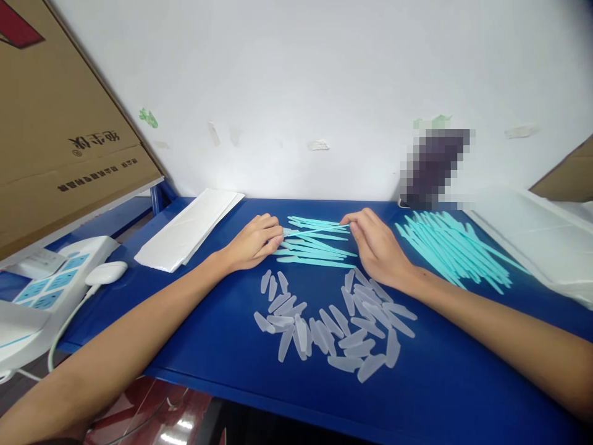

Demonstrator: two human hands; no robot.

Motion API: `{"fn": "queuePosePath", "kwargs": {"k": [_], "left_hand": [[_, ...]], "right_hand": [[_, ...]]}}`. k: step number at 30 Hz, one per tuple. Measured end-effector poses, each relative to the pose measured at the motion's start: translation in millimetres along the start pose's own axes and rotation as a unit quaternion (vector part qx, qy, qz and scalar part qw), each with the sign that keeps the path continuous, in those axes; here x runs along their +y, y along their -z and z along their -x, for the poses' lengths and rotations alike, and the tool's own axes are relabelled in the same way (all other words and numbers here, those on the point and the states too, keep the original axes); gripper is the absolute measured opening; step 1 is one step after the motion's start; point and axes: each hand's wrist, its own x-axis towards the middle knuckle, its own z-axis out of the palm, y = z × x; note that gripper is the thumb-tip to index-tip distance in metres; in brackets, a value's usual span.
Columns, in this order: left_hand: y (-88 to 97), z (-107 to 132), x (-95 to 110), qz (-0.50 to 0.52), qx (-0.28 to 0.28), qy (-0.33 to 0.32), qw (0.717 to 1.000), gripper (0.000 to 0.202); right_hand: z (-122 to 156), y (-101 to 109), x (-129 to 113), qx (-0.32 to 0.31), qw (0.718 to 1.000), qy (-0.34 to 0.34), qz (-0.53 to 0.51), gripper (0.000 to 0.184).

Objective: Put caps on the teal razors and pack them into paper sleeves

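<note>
Turquoise stick (331, 228), its ends hard to make out, spans between left hand (257, 242) and right hand (376, 247), both nearly closed, each pinching one end, over similar sticks (315, 262).

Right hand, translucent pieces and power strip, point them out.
Right hand (377, 246), head view, back of the hand.
Translucent pieces (353, 339), head view, one piece's middle.
Power strip (60, 280), head view, blue socket.

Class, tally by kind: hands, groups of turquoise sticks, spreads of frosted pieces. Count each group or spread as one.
Left hand plus right hand: 2
Middle turquoise stick group, right turquoise stick group: 2
Spread of frosted pieces: 1
Total: 5
</note>
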Motion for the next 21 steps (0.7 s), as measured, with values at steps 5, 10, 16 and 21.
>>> {"fn": "queuePosePath", "kwargs": {"k": [5, 10, 16, 21], "left_hand": [[-0.2, -0.2, 0.5, -0.005, 0.0, -0.006, 1.0, 0.035], [-0.3, -0.5, 1.2, -0.002, 0.001, -0.005, 1.0, 0.035], [-1.8, -0.1, -0.2, -0.008, 0.001, -0.005, 1.0, 0.036], [-1.3, -0.5, 1.0, -0.011, -0.001, -0.002, 1.0, 0.036]], "right_hand": [[-0.2, 0.3, -0.4, -0.003, 1.0, -0.005, -0.003, 0.025], [0.0, -0.2, 0.7, 0.003, 1.0, -0.007, -0.002, 0.026], [0.2, -0.5, 0.4, 0.005, 1.0, 0.0, -0.004, 0.025], [-0.3, -0.4, 0.3, 0.008, 1.0, 0.001, 0.002, 0.026]]}}
